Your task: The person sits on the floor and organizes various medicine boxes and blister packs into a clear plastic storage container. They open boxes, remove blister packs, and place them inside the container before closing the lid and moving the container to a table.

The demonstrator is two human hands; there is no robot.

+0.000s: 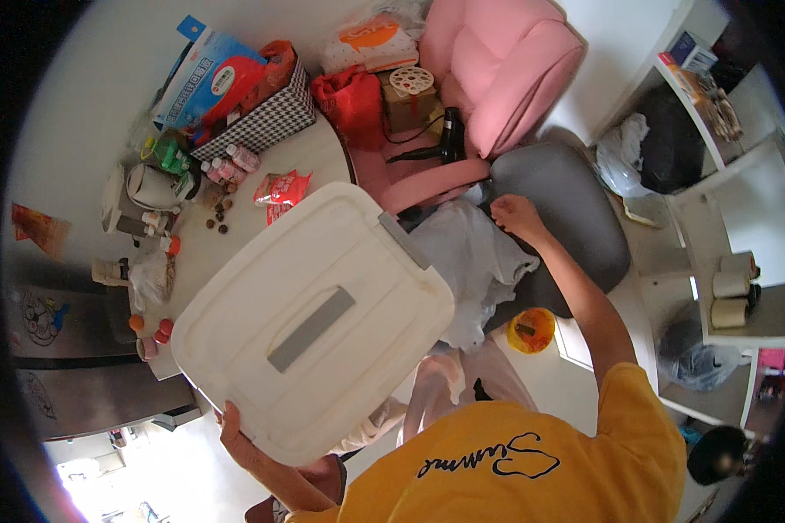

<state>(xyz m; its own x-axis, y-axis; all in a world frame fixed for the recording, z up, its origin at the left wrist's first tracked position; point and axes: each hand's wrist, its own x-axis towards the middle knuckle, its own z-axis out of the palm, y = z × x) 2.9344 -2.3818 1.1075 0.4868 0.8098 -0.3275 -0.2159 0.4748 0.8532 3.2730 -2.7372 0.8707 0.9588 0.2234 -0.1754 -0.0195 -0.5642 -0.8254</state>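
A white plastic storage box lid [235,314] with grey clips lies tilted across the view, above the edge of a white table. At its lower left corner, my left hand [234,435] grips the rim. On the right, my right hand [513,214] is over a dark grey chair seat [562,209], beside a crumpled light grey plastic bag [468,261]; its fingers are curled, and whether they pinch anything is unclear. The bag hangs over the seat's edge near my knees. What lies beneath the lid is hidden.
The table [199,274] bears a red packet [284,188], small bottles and a houndstooth basket [268,121]. A pink armchair [497,65] holds a black hair dryer [451,137]. An orange-yellow bin [530,330] stands on the floor. White shelves [683,229] stand right.
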